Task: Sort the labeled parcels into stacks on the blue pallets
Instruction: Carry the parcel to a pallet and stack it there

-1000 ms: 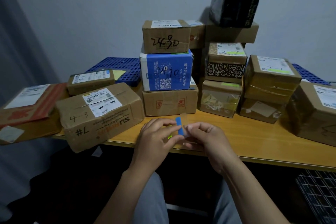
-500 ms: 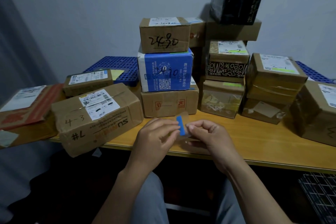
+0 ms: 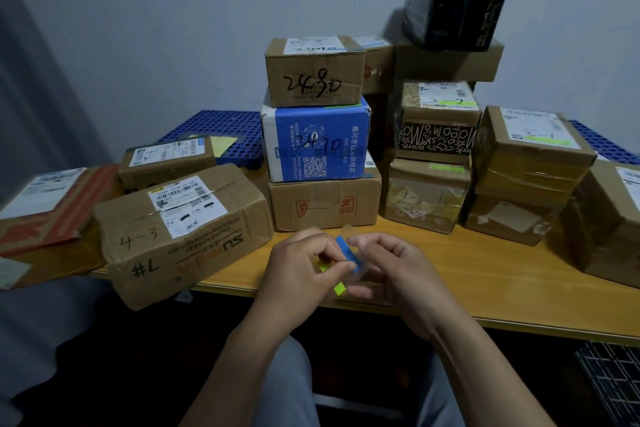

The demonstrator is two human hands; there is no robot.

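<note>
My left hand [image 3: 301, 267] and my right hand [image 3: 391, 267] meet over the table's front edge, both pinching a small pad of sticky flags [image 3: 346, 253] with blue and yellow-green strips. Behind them stands a stack: a brown parcel [image 3: 323, 203], a blue parcel [image 3: 315, 142] and a brown parcel marked 2490 [image 3: 313, 74]. A parcel marked 4-3 and #7 [image 3: 183, 229] lies to the left. One blue pallet [image 3: 221, 125] sits at the back left, another blue pallet [image 3: 602, 142] at the back right.
More labeled parcels [image 3: 526, 163] crowd the right of the wooden table [image 3: 485, 274], with a black box [image 3: 453, 12] on top at the back. A flat parcel [image 3: 166, 159] and a red-printed parcel [image 3: 45, 211] lie at the left. A wire crate [image 3: 613, 381] sits on the floor.
My hands have tilted the flag pad, and a yellow-green strip now shows below my fingers. The view has shifted slightly; the parcels have not moved.
</note>
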